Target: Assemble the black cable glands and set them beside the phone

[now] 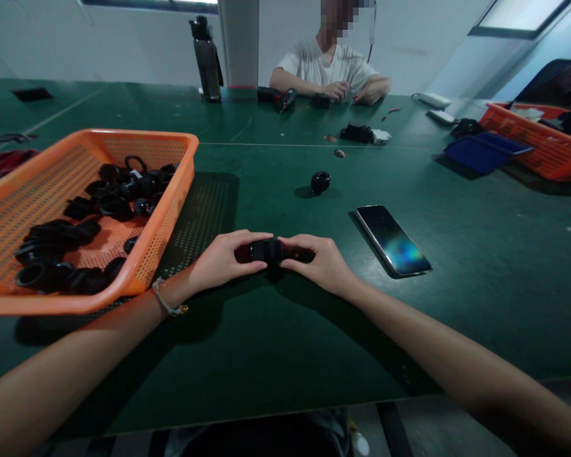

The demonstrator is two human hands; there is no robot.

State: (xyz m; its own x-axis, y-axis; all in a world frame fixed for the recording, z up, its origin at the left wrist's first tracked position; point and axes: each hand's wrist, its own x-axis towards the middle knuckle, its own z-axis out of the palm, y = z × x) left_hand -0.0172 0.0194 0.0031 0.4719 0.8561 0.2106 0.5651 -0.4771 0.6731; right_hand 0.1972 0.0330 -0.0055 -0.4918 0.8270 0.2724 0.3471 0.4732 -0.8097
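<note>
Black fitting (265, 251) sits between our two hands, just above or on the green table (247, 355); we cannot tell which. We pinch its left end between thumb and fingers of our left hand (251, 252), and our right hand (295, 252) pinches the other end. Right of it lies a phone (394, 241).

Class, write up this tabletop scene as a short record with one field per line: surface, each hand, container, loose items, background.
Surface: green table
Left hand: holding one side of a small black part
Right hand: holding the other side of the same part
Container: orange basket at left, with black fittings inside
Loose items: round black piece beyond the hands; phone to its right, nearer
Background: upright bottle; seated person across the table
</note>
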